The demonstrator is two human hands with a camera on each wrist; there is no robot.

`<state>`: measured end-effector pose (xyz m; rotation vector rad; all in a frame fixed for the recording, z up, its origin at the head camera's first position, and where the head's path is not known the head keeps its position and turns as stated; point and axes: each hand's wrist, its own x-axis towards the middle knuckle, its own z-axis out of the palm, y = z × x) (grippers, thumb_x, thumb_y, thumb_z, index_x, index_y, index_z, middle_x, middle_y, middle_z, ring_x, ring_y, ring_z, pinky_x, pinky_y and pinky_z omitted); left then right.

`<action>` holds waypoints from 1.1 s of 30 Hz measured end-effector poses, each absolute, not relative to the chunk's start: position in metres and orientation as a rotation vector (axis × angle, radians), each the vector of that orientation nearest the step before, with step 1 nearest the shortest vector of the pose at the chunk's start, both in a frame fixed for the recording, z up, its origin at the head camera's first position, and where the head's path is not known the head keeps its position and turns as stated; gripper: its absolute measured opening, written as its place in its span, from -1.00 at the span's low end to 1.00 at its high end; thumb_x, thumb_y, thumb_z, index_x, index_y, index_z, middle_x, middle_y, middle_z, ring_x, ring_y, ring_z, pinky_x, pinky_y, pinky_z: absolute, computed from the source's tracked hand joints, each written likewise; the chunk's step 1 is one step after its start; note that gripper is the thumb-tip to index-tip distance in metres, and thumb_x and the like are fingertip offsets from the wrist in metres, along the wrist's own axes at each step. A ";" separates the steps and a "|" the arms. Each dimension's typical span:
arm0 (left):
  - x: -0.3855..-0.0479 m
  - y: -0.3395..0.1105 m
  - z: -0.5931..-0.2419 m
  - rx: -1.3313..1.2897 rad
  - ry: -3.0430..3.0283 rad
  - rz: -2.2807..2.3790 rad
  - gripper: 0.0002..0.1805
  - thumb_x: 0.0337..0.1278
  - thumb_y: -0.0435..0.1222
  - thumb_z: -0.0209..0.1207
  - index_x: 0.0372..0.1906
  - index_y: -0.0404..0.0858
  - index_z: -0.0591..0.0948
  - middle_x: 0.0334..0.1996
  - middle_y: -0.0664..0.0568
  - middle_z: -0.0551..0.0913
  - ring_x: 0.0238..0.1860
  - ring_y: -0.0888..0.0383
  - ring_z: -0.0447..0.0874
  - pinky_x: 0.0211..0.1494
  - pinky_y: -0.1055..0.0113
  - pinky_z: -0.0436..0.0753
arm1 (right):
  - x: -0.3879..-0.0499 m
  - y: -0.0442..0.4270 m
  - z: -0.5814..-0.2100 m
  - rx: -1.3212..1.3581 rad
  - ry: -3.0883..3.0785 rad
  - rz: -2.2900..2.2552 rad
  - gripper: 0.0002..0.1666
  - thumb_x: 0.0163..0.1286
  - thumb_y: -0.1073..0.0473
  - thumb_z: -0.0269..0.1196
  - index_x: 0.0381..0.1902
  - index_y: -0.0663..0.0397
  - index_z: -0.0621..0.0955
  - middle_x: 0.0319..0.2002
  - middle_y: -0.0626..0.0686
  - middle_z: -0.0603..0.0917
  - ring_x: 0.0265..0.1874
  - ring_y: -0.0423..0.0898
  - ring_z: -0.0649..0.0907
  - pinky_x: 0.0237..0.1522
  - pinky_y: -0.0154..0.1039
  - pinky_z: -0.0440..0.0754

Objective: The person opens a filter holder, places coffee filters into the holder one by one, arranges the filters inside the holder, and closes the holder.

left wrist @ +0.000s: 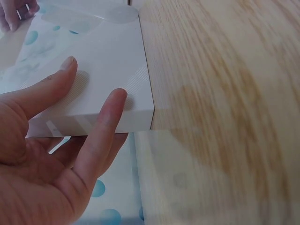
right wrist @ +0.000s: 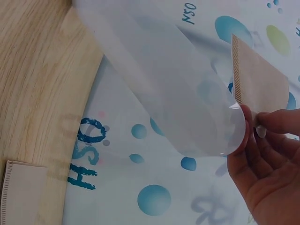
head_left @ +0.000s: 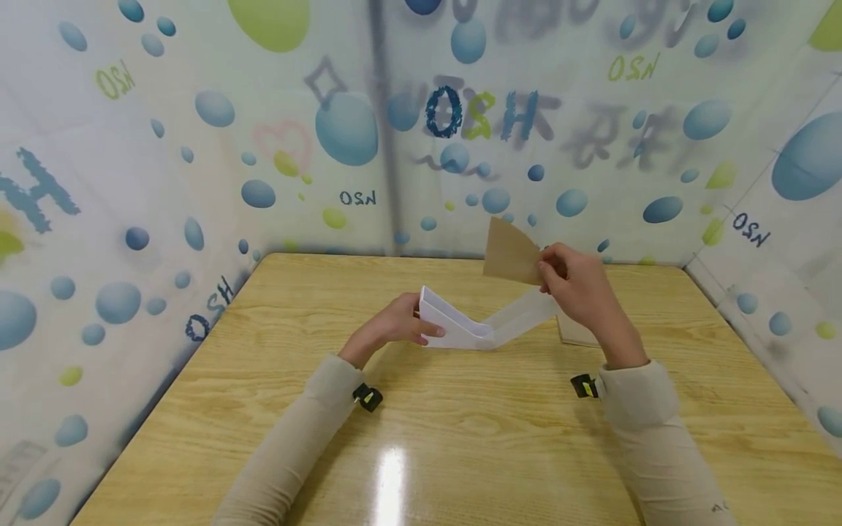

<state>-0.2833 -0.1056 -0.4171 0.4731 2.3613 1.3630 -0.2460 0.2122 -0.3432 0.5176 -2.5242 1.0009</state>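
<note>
My left hand (head_left: 401,320) grips one end of a slim white box (head_left: 450,329) just over the table. In the left wrist view the thumb and one finger lie on the box's white face (left wrist: 108,51), with other fingers beneath it. From the box's far end a translucent plastic flap (head_left: 522,318) bends up and to the right. My right hand (head_left: 579,285) pinches a brown paper piece (head_left: 509,252) between thumb and fingers. One edge of the paper (right wrist: 237,70) looks ridged in the right wrist view. The flap's rounded end (right wrist: 220,136) touches the right fingers.
On the wooden table (head_left: 460,438), a flat beige stack (head_left: 575,332) with a ridged edge lies beneath the right hand, partly hidden. Patterned wall sheets (head_left: 329,219) stand close behind the table and at both sides.
</note>
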 end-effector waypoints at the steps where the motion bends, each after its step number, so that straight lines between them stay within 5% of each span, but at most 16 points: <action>1: -0.283 -0.106 -0.417 0.471 2.361 1.363 -0.56 0.23 -0.32 0.42 0.17 -0.25 0.60 0.08 -0.18 0.70 -0.06 0.01 0.71 -0.15 0.20 0.80 | -0.247 0.212 -0.344 0.515 -2.528 0.991 -0.78 0.60 0.23 0.14 -0.03 0.26 0.66 -0.36 0.19 0.76 -0.48 -0.11 0.68 -0.41 -0.40 0.59; 33: -0.283 -0.106 -0.416 0.460 2.348 1.373 -0.57 0.22 -0.32 0.43 0.16 -0.26 0.60 0.08 -0.18 0.71 -0.07 0.01 0.70 -0.15 0.20 0.80 | -0.248 0.201 -0.347 0.539 -2.593 0.931 -0.79 0.60 0.26 0.13 -0.05 0.27 0.65 -0.36 0.18 0.74 -0.48 -0.08 0.66 -0.44 -0.32 0.57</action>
